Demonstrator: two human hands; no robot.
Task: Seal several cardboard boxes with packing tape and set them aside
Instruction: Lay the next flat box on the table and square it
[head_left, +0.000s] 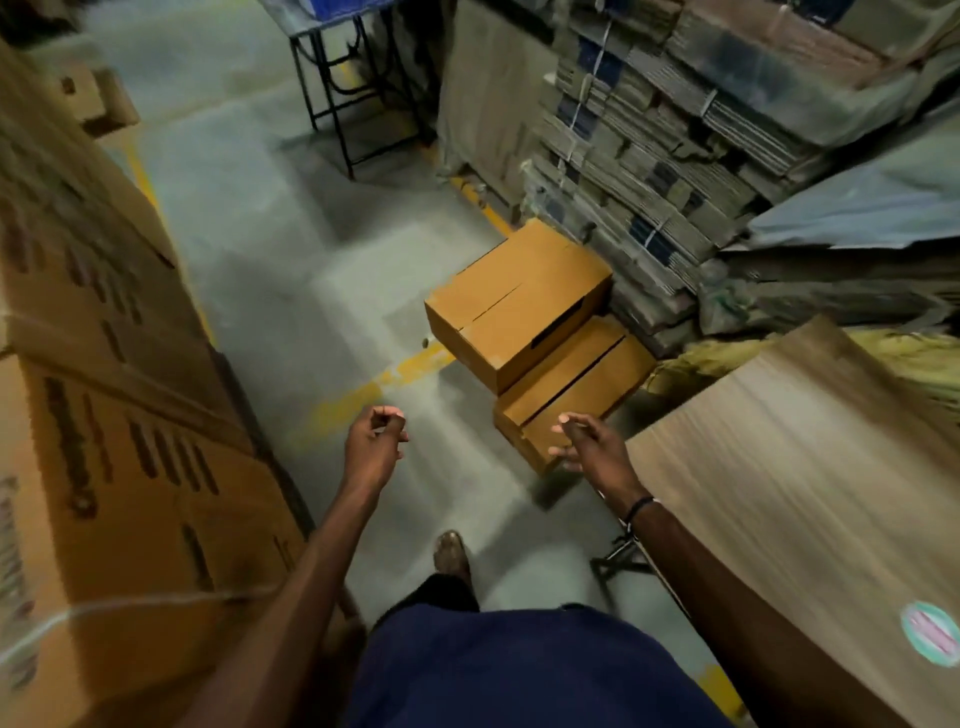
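Two brown cardboard boxes lie on the floor ahead of me. The farther box (511, 299) sits partly on the nearer box (576, 387), and both show an untaped seam along the closed top flaps. My left hand (375, 448) hangs over bare floor to the left of the boxes, fingers loosely curled, holding nothing. Over the near corner of the nearer box hovers my right hand (589, 441), fingers relaxed and empty. No tape is in view.
Tall printed cartons (104, 415) wall the left side. Bundled flat cardboard (649, 156) is stacked behind the boxes at the right. A wood-grain tabletop (805, 493) stands at my right, a black metal frame (343, 104) at the back. Yellow floor lines (363, 395) cross the grey concrete.
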